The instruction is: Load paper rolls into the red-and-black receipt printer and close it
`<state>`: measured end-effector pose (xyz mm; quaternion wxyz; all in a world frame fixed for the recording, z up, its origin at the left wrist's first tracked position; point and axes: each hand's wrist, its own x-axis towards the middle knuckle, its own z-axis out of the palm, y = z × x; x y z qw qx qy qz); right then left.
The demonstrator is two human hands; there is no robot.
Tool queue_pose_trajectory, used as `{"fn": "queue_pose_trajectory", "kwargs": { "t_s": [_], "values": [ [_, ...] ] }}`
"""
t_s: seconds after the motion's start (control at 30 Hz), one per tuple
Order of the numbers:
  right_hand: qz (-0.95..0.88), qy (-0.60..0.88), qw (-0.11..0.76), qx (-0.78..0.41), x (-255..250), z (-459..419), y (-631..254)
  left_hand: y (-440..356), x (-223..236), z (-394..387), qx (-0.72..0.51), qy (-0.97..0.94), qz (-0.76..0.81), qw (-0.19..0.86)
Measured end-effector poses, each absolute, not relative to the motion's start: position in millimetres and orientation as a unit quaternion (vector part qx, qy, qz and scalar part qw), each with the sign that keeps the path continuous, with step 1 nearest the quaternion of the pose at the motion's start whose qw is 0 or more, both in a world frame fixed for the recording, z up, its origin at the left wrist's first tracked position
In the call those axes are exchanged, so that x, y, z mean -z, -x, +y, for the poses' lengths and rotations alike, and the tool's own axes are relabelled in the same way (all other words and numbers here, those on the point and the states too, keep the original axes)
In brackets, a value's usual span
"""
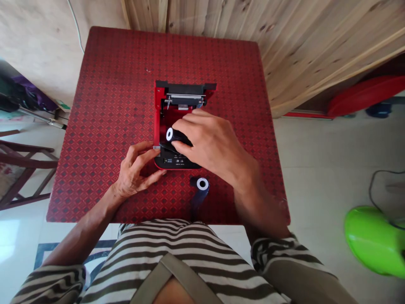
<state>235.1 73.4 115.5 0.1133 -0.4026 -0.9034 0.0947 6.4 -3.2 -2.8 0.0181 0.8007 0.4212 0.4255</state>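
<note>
Head view: the right hand (205, 137) pinches 1 dark roll with a white core (179, 137) between thumb and fingers, inside the open red-and-black printer (179, 162). The left hand (134, 171) — fingers curled, thumb spread — touches the printer's near-left corner; 1 white-cored roll (202, 184) lies nearby.

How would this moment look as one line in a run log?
left hand: touching near-left corner of red machine | right hand: holding dark roll | lid: raised | second roll: on red table
</note>
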Motion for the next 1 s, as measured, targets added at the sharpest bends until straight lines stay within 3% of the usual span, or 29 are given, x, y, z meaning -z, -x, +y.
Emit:
{"fn": "queue_pose_trajectory", "kwargs": {
  "t_s": [0.17, 0.3, 0.43, 0.57, 0.8, 0.93, 1.0],
  "values": [
    [-0.798, 0.445, 0.372, -0.163, -117, 72, -291, -6, 1, -1, -0.427, -0.804, 0.413, 0.014],
    [-0.684, 0.522, 0.474, -0.187, -61, 115, -330, -5, 0, 0, -0.433, -0.805, 0.405, 0.005],
    [-0.651, 0.558, 0.460, -0.232, 4, 144, -340, -5, 0, 1, -0.431, -0.805, 0.407, 0.004],
    [-0.649, 0.574, 0.434, -0.246, 30, 143, -335, -4, 1, 1, -0.432, -0.804, 0.408, 0.001],
    [-0.670, 0.591, 0.383, -0.235, 25, 140, -339, -4, 1, 1, -0.430, -0.802, 0.414, 0.006],
    [-0.666, 0.608, 0.378, -0.208, -3, 100, -356, -5, -1, 1, -0.430, -0.805, 0.409, 0.009],
    [-0.687, 0.593, 0.334, -0.254, -23, 65, -365, -5, -2, 1, -0.427, -0.804, 0.414, 0.015]
  ]
}}
